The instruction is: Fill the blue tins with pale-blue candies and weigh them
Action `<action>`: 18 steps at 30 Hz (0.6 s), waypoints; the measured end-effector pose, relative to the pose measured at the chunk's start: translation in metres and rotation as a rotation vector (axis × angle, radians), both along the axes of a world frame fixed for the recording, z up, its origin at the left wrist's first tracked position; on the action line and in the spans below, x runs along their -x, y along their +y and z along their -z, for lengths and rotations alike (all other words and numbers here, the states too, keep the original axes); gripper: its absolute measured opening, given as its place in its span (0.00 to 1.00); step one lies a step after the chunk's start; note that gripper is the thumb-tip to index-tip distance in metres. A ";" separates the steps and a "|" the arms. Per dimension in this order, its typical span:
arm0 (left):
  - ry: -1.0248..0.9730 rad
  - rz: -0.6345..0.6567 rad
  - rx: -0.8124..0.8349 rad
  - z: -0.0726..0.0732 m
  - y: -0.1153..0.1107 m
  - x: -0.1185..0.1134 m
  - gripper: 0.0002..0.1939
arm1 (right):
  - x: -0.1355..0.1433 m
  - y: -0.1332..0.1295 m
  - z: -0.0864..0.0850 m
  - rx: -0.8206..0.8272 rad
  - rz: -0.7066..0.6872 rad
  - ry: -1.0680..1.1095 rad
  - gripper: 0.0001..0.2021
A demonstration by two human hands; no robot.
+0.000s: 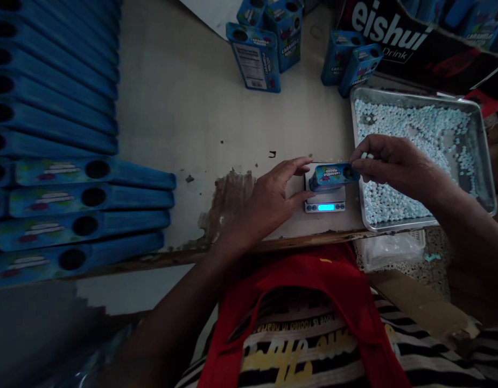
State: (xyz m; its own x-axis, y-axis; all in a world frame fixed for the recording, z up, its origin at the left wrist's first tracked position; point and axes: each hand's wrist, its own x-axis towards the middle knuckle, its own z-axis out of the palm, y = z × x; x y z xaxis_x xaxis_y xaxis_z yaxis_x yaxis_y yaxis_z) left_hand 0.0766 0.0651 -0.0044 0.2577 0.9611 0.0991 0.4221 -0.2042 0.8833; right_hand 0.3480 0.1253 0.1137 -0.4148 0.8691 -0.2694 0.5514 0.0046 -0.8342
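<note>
A small blue candy box (333,177) marked "Caramelo Macizo" lies on a small digital scale (326,206) whose display glows blue. My left hand (275,196) is at the box's left end, thumb and fingers spread apart; whether a fingertip touches the box I cannot tell. My right hand (388,161) is at the box's right end, by its dark round hole, with a few small white candies (366,156) pinched in the fingers. Below that hand is a metal tray (489,172) of loose pale blue and white candies (388,202).
Rows of blue boxes (135,175) fill the table's left side. Several upright boxes (257,59) stand at the back, and two more boxes (359,67) beside a black carton (418,59). The table's wooden front edge (297,241) runs close to my red apron (305,269).
</note>
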 end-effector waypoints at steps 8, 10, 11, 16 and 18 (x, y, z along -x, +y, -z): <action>-0.077 0.027 -0.071 0.001 0.004 -0.010 0.31 | -0.001 -0.003 0.007 0.075 0.075 0.105 0.12; -0.053 0.032 -0.124 -0.003 0.008 -0.019 0.34 | -0.004 -0.001 0.006 0.188 0.143 0.196 0.13; -0.024 0.045 -0.155 -0.006 0.011 -0.026 0.35 | -0.006 0.001 0.006 0.231 0.193 0.257 0.13; 0.290 0.243 -0.221 -0.037 0.038 -0.054 0.22 | -0.008 0.044 0.017 0.261 0.377 0.492 0.12; 0.417 0.255 -0.229 -0.057 0.053 -0.036 0.18 | 0.002 0.077 0.028 0.197 0.348 0.484 0.11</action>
State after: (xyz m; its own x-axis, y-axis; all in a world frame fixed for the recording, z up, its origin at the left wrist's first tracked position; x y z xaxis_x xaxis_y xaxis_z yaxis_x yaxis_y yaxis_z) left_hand 0.1128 0.1185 0.0523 0.5422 0.8288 0.1380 0.6396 -0.5136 0.5719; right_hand 0.3464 0.2020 0.0858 -0.2314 0.9283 -0.2909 0.0523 -0.2867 -0.9566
